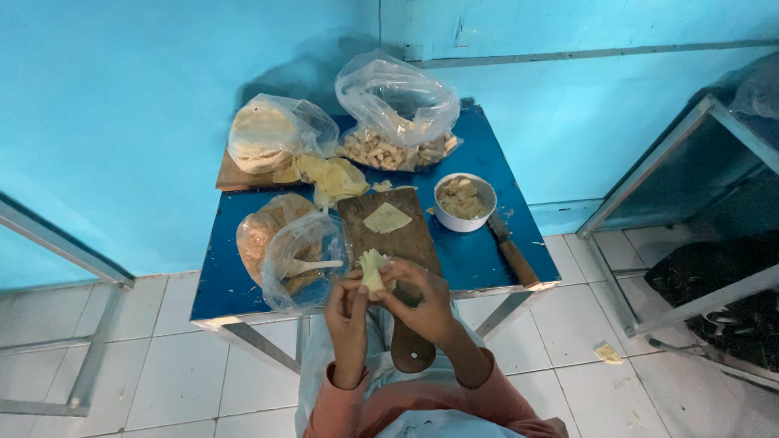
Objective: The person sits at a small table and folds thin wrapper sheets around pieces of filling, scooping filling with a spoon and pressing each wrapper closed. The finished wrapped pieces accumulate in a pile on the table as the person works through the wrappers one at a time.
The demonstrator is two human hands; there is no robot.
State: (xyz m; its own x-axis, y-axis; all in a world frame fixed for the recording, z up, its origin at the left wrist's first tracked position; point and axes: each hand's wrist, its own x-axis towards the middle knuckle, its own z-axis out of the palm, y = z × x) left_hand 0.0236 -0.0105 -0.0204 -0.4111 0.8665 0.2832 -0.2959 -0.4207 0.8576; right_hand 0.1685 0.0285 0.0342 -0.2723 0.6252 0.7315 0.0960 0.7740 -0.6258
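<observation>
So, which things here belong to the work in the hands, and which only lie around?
In use:
- left hand and right hand, pinching a folded wrapper
- flat wrapper on the wooden board
- white bowl of filling
- loose wrapper pile

Lying about:
- knife
- scrap on the floor
- metal rack

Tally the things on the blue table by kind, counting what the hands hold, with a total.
Plastic bags: 4, the first here
Wooden boards: 2, one under the wrapper
White bowl of filling: 1
Knife: 1
Flat wrapper on the board: 1
Folded dumpling, pinched by left hand and right hand: 1
Total: 10
</observation>
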